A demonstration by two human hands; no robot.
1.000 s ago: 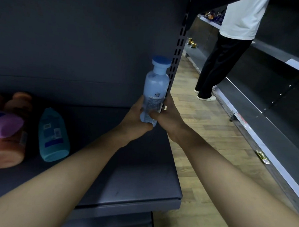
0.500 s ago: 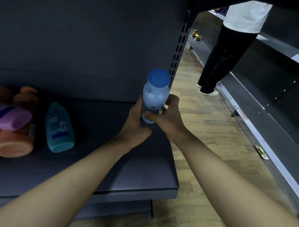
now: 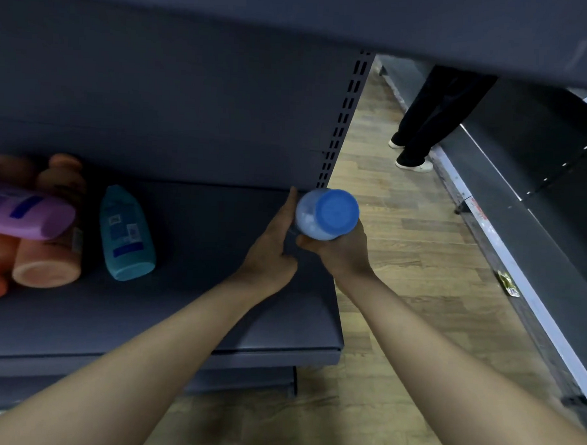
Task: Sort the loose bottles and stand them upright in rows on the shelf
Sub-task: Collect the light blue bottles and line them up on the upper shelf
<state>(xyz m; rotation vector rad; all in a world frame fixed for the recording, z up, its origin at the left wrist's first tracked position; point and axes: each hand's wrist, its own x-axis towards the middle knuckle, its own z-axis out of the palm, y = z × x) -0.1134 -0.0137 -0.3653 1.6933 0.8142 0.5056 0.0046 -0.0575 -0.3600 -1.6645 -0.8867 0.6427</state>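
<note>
One shelf (image 3: 180,318) carries several loose bottles (image 3: 48,265) lying flat at its left end, a teal bottle (image 3: 126,235) innermost. Above the shelf's right end, left hand (image 3: 274,251) and right hand (image 3: 338,251) clasp the pale blue bottle (image 3: 310,223), cap (image 3: 336,210) up, probably to stand it upright.

Dark grey shelf (image 3: 215,286); wooden floor (image 3: 408,261)
</note>
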